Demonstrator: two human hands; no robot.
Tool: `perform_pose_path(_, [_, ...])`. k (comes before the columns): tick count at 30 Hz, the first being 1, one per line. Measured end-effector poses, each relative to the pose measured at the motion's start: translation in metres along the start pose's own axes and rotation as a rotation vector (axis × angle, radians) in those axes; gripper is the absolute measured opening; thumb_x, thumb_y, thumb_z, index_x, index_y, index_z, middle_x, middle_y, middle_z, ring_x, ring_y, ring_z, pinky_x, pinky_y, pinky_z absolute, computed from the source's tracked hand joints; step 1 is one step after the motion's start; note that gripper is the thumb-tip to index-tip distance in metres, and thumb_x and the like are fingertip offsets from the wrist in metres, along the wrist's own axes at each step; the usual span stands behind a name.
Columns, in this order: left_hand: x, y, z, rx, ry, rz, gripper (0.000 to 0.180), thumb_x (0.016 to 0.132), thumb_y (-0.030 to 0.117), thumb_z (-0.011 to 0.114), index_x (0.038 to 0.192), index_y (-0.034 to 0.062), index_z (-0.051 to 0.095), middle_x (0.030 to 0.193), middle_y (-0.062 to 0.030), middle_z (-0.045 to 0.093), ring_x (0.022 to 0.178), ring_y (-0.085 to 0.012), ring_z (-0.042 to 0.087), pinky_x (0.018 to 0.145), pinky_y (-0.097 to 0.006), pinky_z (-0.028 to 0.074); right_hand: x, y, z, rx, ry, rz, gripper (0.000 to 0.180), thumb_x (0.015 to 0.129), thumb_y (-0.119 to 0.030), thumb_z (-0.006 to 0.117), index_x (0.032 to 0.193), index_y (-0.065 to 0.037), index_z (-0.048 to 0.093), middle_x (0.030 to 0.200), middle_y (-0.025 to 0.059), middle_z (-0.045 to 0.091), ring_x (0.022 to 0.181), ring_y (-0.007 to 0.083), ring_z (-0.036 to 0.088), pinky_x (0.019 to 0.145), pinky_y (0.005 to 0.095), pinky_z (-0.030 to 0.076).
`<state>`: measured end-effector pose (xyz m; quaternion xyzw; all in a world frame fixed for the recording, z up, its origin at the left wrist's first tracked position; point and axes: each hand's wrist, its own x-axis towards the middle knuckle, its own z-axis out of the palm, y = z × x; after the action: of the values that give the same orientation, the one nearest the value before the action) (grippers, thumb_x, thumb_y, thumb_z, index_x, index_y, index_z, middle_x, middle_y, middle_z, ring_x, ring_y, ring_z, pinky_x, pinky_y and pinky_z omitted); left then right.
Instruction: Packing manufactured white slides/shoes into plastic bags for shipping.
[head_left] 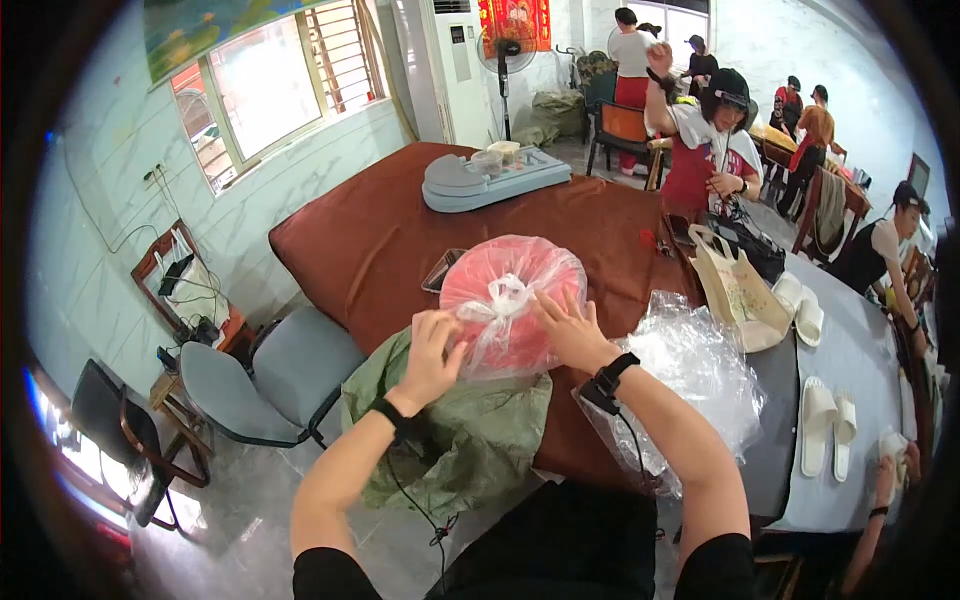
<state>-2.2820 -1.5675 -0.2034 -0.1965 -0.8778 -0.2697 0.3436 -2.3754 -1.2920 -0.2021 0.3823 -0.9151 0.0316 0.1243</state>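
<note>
A round pink-red bundle [463, 290] in a clear plastic bag sits on the brown-covered table, with the bag's gathered top knotted [508, 296] in its middle. At the bundle's left side is my left hand [430, 358], fingers bent and apart, with nothing seen in it. My right hand [580, 335] rests on the bundle's right side with its fingers stretched toward the knot. What exactly is packed inside the bag cannot be made out. Below the bundle, a green woven sack [460, 450] hangs over the table's near edge.
Clear plastic bags [690, 375] lie to the right of the bundle. Behind it are a phone-like dark object [440, 268] and a grey-blue case [495, 180]. A tote bag [740, 290] and pale slippers [817, 428] are on the right. A grey chair [300, 365] stands left; several people are beyond.
</note>
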Motion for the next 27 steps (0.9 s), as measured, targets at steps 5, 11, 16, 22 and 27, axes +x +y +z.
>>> perform_pose_path(5, [-0.079,-0.05,-0.041,0.091,-0.754,-0.116,0.037,0.081,0.023,0.075,0.11,0.0085,0.058,0.115,-0.0126,0.056,0.115,-0.0335,0.05,0.097,-0.05,0.04,-0.024,-0.03,-0.02,0.08,0.084,-0.245,0.053,0.082,-0.008,0.063,0.135,-0.009,0.055,0.146,0.0105,0.045,0.128,0.0377,0.047,0.1,0.0581,0.044])
perform_pose_path(11, [-0.081,-0.067,-0.077,0.96,-0.891,-0.108,0.086,0.069,0.037,0.084,0.146,0.0279,0.045,0.154,-0.0095,0.038,0.147,-0.027,0.028,0.116,-0.068,0.009,-0.097,-0.106,0.028,0.151,-0.348,-0.348,0.039,0.087,-0.017,0.06,0.125,-0.01,0.062,0.113,0.0092,0.069,0.099,0.0309,0.067,0.082,0.0447,0.055])
perform_pose_path(16, [-0.129,-0.104,-0.099,1.106,-0.7,-0.256,0.043,0.093,0.021,0.055,0.135,0.0202,0.058,0.158,-0.0031,0.033,0.149,-0.036,0.018,0.118,-0.065,0.004,-0.121,-0.124,0.046,-0.162,-0.598,-0.385,0.021,0.087,-0.026,0.059,0.097,-0.019,0.076,0.091,-0.0003,0.074,0.09,0.0263,0.07,0.078,0.043,0.048])
perform_pose_path(22, [-0.191,-0.021,-0.053,0.502,-1.145,0.497,0.035,0.08,0.021,0.068,0.114,0.0106,0.069,0.125,-0.0079,0.061,0.128,-0.0267,0.048,0.113,-0.056,0.026,-0.156,-0.166,-0.011,-0.77,-0.441,-0.627,0.034,0.087,-0.025,0.06,0.118,-0.017,0.073,0.126,0.0084,0.063,0.11,0.0315,0.06,0.086,0.0515,0.041])
perform_pose_path(27, [-0.19,0.022,-0.067,0.102,-1.65,-0.442,0.058,0.081,0.02,0.056,0.138,0.0107,0.053,0.133,-0.0142,0.06,0.125,-0.0302,0.055,0.097,-0.043,0.048,-0.167,-0.185,0.038,0.19,-0.543,-0.401,0.048,0.08,-0.01,0.066,0.128,-0.007,0.058,0.094,0.015,0.07,0.084,0.0362,0.069,0.075,0.0434,0.051])
